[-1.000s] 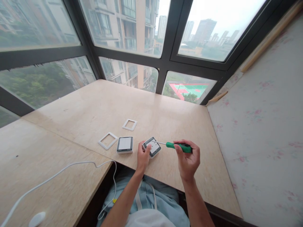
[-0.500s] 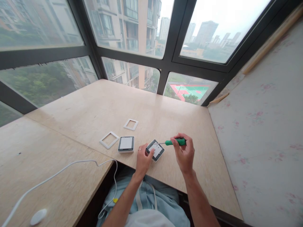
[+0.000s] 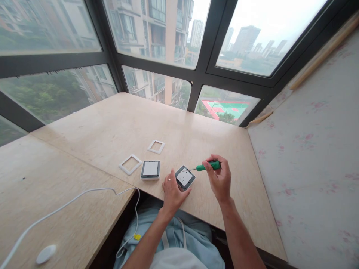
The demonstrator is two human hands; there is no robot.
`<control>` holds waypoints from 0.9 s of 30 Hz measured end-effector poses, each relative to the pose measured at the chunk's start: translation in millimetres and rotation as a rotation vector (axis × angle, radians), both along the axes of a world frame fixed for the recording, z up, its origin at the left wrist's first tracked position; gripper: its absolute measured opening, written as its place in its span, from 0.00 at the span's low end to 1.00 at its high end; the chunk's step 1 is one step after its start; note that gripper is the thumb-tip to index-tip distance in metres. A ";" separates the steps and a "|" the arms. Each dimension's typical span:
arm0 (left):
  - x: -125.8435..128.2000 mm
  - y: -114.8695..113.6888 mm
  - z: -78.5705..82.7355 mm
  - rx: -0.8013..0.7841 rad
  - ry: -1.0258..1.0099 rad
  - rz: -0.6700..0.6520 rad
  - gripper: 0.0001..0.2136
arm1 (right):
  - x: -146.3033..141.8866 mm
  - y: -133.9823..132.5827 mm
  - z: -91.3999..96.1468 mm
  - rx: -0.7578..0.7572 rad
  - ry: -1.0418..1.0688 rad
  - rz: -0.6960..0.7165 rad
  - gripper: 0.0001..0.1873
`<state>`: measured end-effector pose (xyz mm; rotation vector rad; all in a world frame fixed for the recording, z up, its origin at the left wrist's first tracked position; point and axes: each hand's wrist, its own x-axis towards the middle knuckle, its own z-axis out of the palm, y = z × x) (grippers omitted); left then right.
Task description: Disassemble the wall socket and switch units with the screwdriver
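A white wall socket (image 3: 184,178) with a dark grey rim lies tilted on the pale tabletop, its face up and its cover frame off. My left hand (image 3: 173,191) grips it along the left and lower edges, thumb at the near side. In my right hand (image 3: 220,177) is a screwdriver (image 3: 208,166) with a green handle, held nearly level. Its thin shaft points left across the socket's upper part, and whether the tip touches the socket I cannot tell. Left of my left hand sits a second unit, a white switch (image 3: 150,170) with a plain face and dark rim.
Two white cover frames, a nearer one (image 3: 130,164) and a farther one (image 3: 156,147), lie beyond the switch. A white cable (image 3: 84,193) crosses the left of the tabletop (image 3: 92,130) and hangs over its edge. A round white disc (image 3: 46,254) lies at lower left. Windows and a papered wall (image 3: 314,168) enclose the table.
My left thumb has moved off the socket's face to its near edge, and the left fingers have shifted. The screwdriver stays over the socket's upper part. The view has shifted slightly.
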<state>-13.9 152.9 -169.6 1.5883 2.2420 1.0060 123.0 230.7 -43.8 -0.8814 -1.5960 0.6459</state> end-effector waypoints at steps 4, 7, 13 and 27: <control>-5.2 0.2 -2.0 0.073 0.011 -0.033 0.42 | -3.5 4.2 4.3 -0.007 -0.090 0.022 0.18; -10.4 0.0 -2.8 0.090 0.022 -0.074 0.42 | -8.3 9.1 5.7 0.009 -0.171 0.030 0.17; -19.6 -0.1 -1.5 0.047 -0.005 -0.140 0.42 | -19.3 18.1 2.4 0.032 -0.267 0.067 0.17; -25.7 -0.4 6.8 0.000 -0.037 -0.167 0.41 | -31.4 28.9 30.9 0.243 -0.607 0.152 0.08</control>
